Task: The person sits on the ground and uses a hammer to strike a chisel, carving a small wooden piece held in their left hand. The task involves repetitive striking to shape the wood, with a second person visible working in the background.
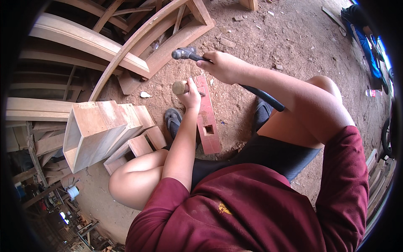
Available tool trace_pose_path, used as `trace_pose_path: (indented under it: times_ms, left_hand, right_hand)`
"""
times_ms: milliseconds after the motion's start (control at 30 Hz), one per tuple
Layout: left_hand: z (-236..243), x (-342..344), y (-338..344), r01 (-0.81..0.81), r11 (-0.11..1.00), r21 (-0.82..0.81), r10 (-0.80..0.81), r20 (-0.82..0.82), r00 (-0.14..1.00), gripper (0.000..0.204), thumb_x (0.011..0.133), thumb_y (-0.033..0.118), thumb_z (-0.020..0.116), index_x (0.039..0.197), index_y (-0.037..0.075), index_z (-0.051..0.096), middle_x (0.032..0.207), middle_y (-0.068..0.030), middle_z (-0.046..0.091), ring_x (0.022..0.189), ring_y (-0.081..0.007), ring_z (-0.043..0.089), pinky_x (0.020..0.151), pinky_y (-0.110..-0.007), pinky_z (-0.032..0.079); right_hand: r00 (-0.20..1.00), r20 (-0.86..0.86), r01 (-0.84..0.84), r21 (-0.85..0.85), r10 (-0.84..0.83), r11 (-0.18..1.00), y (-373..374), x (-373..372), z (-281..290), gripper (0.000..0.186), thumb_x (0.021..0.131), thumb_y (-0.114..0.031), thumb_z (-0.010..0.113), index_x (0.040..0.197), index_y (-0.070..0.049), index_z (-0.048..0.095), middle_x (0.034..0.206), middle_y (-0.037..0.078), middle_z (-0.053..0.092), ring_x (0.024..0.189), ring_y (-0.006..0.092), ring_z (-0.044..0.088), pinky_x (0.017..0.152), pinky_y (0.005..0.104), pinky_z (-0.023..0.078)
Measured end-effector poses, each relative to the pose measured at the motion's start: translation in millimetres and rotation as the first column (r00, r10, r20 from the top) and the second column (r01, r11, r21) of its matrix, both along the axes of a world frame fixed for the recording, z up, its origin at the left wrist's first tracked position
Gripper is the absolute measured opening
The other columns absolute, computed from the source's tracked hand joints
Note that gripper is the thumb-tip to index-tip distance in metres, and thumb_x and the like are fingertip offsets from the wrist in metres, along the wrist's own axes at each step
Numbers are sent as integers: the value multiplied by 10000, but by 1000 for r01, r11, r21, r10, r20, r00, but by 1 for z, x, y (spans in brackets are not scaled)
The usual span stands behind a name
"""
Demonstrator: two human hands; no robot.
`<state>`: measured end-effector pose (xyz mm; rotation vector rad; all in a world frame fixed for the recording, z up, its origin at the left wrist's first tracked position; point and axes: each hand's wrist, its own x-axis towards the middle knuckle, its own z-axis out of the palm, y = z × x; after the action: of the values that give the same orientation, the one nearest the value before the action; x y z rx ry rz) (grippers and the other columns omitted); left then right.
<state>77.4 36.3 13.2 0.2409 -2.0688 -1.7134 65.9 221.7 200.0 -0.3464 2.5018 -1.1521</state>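
Observation:
My left hand point(191, 97) is closed round the wooden handle of a chisel point(179, 87), whose round butt end faces up. The chisel's blade end meets a reddish wooden block point(208, 115) lying on the ground between my feet. A square hole shows near the block's near end. Above and to the right, my right hand point(223, 67) grips a hammer point(184, 53) by its dark handle. The metal hammer head hangs in the air, apart from the chisel and beyond it.
Wooden frames point(168, 50) with a curved piece lean at the far left. Box-like wooden pieces point(98, 122) stand beside my left knee. Wood scraps point(227, 42) lie on the sawdust-strewn ground. A plastic bottle point(372, 93) lies at the right, near stacked boards point(378, 180).

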Motion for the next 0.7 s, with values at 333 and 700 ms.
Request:
trace_pose_path:
  times_ms: [333, 700]
  left_hand:
    - [6, 2, 2, 40, 999, 32, -41, 27, 999, 255, 935, 134, 625, 717, 31, 539, 645, -27, 585, 559, -120, 573, 504, -287, 429]
    - [0, 9, 9, 7, 970, -243, -46, -157, 986, 194, 920, 88, 611, 763, -24, 625, 691, -114, 665, 635, -223, 659, 571, -372, 482]
  right_hand:
    - [1000, -20, -3, -9, 3, 1000, -1, 0, 0, 438, 1025, -417, 440, 974, -1, 565, 749, 149, 602, 709, 279, 630, 701, 441, 487]
    - [871, -487, -60, -243, -68, 968, -25, 35, 72, 280, 968, -289, 576, 1016, -35, 467, 674, 191, 604, 649, 406, 624, 577, 480, 473]
